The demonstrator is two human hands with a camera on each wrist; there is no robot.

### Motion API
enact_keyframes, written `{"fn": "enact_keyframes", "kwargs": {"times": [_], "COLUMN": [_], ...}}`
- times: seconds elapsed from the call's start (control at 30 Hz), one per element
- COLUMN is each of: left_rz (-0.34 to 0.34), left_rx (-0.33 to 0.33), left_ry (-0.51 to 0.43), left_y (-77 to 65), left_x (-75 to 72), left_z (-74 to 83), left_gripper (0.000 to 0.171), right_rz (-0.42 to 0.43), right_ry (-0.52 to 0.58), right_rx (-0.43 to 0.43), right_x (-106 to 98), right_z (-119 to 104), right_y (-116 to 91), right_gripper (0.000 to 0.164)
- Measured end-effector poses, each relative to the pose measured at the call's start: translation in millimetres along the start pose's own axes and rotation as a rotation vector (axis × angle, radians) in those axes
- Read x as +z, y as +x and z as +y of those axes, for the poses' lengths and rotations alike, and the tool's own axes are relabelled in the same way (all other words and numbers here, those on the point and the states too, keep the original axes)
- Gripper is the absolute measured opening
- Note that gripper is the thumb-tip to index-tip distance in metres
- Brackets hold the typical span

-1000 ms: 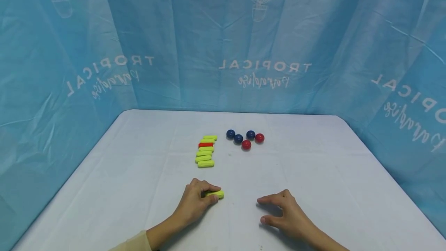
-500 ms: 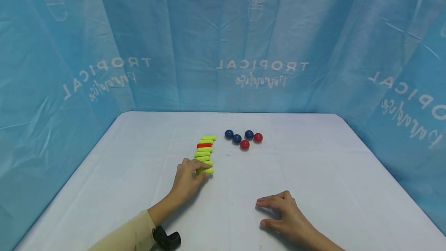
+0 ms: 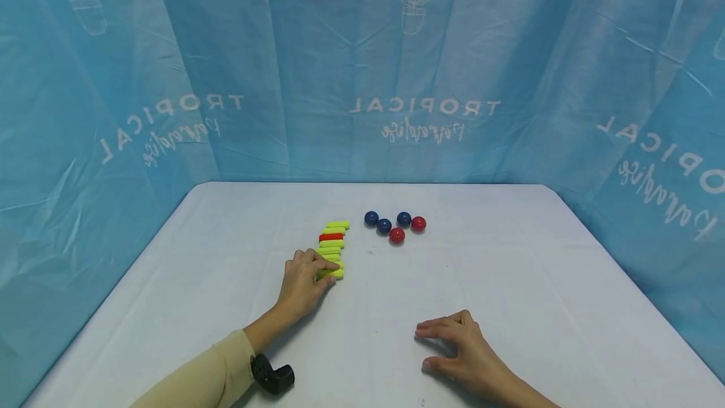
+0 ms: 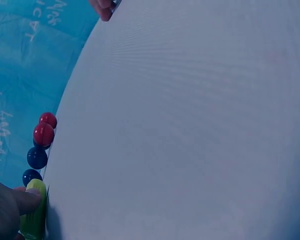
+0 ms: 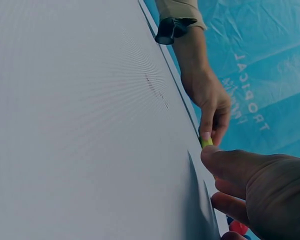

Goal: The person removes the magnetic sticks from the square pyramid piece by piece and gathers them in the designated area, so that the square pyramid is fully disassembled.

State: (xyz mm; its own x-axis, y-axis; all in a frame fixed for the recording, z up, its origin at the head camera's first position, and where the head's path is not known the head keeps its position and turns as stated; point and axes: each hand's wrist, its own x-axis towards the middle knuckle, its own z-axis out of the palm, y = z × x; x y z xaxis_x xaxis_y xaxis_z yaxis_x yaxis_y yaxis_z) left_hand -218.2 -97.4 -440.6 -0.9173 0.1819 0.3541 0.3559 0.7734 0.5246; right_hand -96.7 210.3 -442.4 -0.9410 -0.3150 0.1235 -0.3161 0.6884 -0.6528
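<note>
In the head view my left hand (image 3: pixel 303 281) pinches a short, ridged yellow-green stick (image 3: pixel 338 274) between thumb and fingers, at the near end of a column of similar sticks. The left wrist view shows my thumb lying along the held yellow-green stick (image 4: pixel 36 212). One red stick (image 3: pixel 331 238) lies among the yellow-green ones, towards the far end. My fingers partly cover the nearest sticks of the column. My right hand (image 3: pixel 466 354) rests at the right front of the table, thumb and fingers apart, nothing between them.
Right of the column lie several glossy balls, among them a dark blue ball (image 3: pixel 370 218) and a red ball (image 3: pixel 397 235). A white cloth covers the table (image 3: pixel 481 257). Blue printed curtains (image 3: pixel 317 68) hang behind and on both sides.
My left hand has carried the yellow-green stick forward and slightly left, from the table's near middle to the near end of the column. The right hand has stayed nearly still.
</note>
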Motion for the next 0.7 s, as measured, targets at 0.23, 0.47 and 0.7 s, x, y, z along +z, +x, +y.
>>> {"fn": "enact_keyframes", "kwargs": {"times": [0.23,0.47,0.7], "left_rz": [0.004,0.018,0.024], "left_rx": [0.001,0.01,-0.004], "left_ry": [0.012,0.006,-0.008], "left_y": [0.5,0.2,1.8], "left_x": [0.9,1.4,-2.0], "left_z": [-1.2,-1.1,2.6], "left_gripper": [0.021,0.021,0.022], "right_rz": [-0.021,-0.036,0.004], "right_ry": [-0.009,0.0,-0.022], "right_rx": [0.03,0.048,-0.005], "right_x": [-0.4,-0.2,1.9], "right_z": [-0.7,-0.7,0.5], "right_y": [1.9,2.5,-0.2], "right_gripper": [0.037,0.032,0.032]}}
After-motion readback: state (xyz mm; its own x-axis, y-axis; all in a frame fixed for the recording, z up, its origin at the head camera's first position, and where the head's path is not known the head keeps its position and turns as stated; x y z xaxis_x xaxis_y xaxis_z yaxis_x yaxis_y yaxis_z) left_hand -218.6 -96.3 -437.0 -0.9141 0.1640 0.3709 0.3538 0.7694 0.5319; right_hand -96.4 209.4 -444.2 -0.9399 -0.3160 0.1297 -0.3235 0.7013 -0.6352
